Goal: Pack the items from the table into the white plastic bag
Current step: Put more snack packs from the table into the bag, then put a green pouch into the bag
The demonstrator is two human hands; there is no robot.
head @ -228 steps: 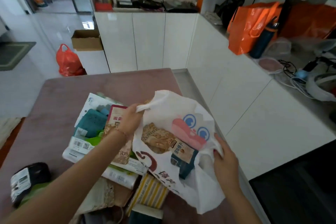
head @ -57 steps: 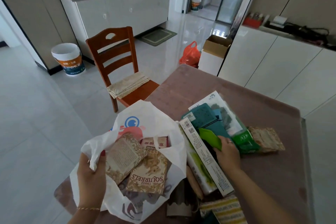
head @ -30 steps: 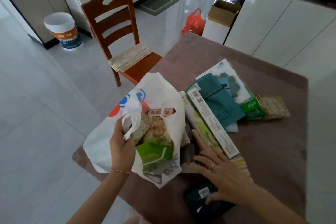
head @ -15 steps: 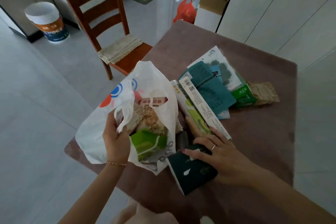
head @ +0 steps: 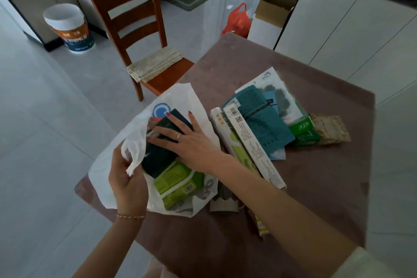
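The white plastic bag (head: 106, 165) lies open at the table's near left corner. My left hand (head: 126, 178) grips its near handle and holds the mouth up. My right hand (head: 189, 140) reaches into the mouth, fingers spread over a dark green packet (head: 158, 156) that sits half inside. Below it a light green packet (head: 178, 183) lies in the bag. To the right on the table (head: 316, 187) lie a long white box (head: 252, 146), a green and white tube pack (head: 228, 140), teal packets (head: 264, 119), a green box (head: 302, 128) and a brown snack bag (head: 329, 128).
A wooden chair (head: 135, 29) with a folded cloth stands left of the table. A white bucket (head: 70, 27), an orange bag (head: 238, 20) and a cardboard box (head: 274, 7) stand on the floor beyond. White cabinets (head: 361, 29) line the right. Small packets (head: 223, 203) lie near my right forearm.
My right hand has lifted the dark green packet off the table and carried it left into the bag's mouth. My left hand still holds the handle.
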